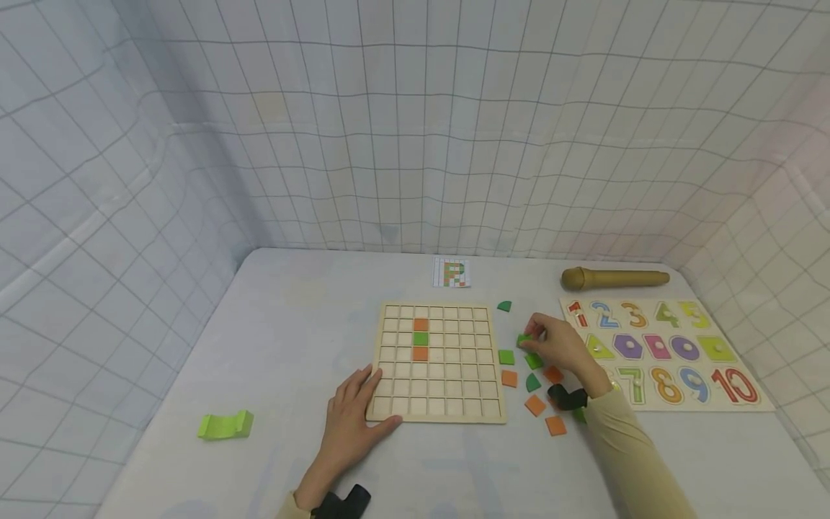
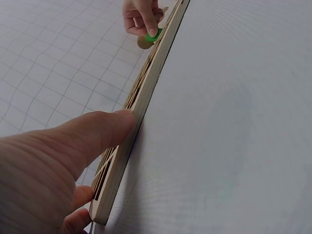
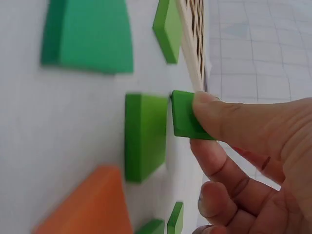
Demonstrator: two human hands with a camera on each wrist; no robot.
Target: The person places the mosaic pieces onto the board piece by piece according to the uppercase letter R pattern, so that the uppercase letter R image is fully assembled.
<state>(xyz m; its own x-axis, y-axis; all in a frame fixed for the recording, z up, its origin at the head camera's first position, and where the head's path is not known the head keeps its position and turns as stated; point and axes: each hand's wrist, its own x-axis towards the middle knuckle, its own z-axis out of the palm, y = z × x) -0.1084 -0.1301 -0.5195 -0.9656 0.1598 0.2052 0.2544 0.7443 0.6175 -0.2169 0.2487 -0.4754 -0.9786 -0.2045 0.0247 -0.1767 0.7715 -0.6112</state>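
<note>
My right hand pinches a green square tile between thumb and fingers, just right of a wooden grid board. Below the held tile in the right wrist view lies another green tile. My left hand rests at the board's near left corner, its fingers along the left edge and the thumb on the near edge. One column of the board has an orange tile, a green tile and a second orange tile.
Several loose orange and green pieces lie between the board and a number puzzle. A brown microphone-shaped object lies behind the puzzle. Beyond the board is a pattern card; a bright green block sits far left.
</note>
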